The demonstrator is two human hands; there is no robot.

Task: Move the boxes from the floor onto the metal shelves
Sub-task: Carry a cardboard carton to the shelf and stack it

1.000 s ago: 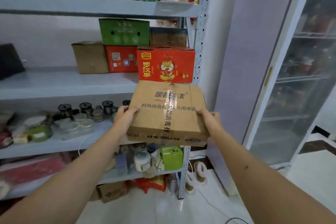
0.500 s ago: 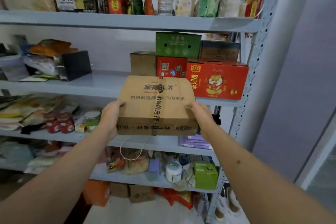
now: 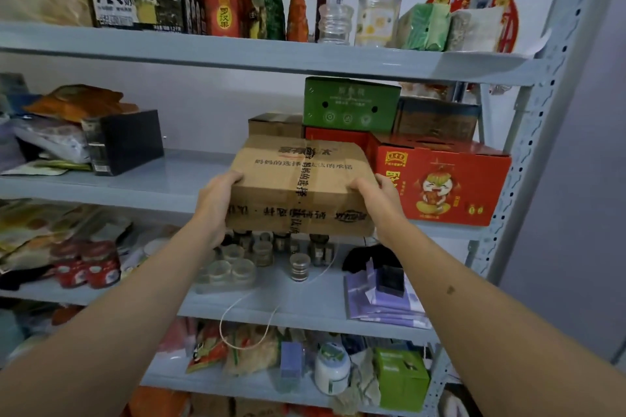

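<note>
Since a moment ago the cardboard box (image 3: 299,184) has risen to the middle metal shelf (image 3: 162,179), its far edge over the front edge; placement looks imminent. The left hand (image 3: 213,203) grips its left side, the right hand (image 3: 379,200) its right. Matte, taped, flat and rectangular, beside the glossy red carton (image 3: 440,179).

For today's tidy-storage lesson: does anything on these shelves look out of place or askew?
Yes. A loose white string dangles in a loop over a shelf edge, and purple packets lie overhanging that same edge. The carried box looks intact.
</note>
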